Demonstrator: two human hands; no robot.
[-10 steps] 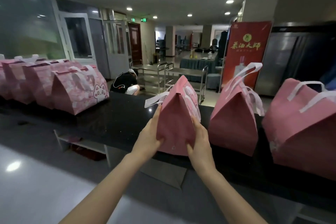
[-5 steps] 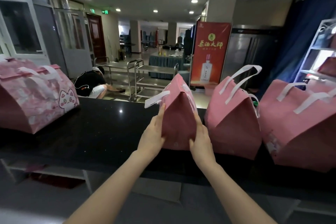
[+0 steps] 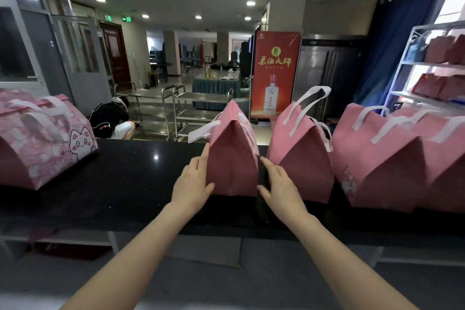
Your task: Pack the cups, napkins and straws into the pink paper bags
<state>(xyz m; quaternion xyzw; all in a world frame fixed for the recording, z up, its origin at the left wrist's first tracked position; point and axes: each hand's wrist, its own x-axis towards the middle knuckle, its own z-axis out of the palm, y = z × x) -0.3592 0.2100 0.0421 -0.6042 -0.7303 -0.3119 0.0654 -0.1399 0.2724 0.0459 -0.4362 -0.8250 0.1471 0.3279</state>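
- I had brought the pink bag (image 3: 232,161) closer to the next bag (image 3: 299,158) than a second before; it stood on the bench (image 3: 130,173) just beside it, likely joining the finished row.
- My grip was spread: left hand (image 3: 192,181) and right hand (image 3: 280,185) pressed flat-fingered against its sides.
- Its top was folded closed, so its contents were hidden.

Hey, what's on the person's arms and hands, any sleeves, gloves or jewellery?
Nothing worn shows. The left hand and right hand have no gloves, rings or watch, and both forearms are uncovered down to the frame's edge, with no sleeve in view.
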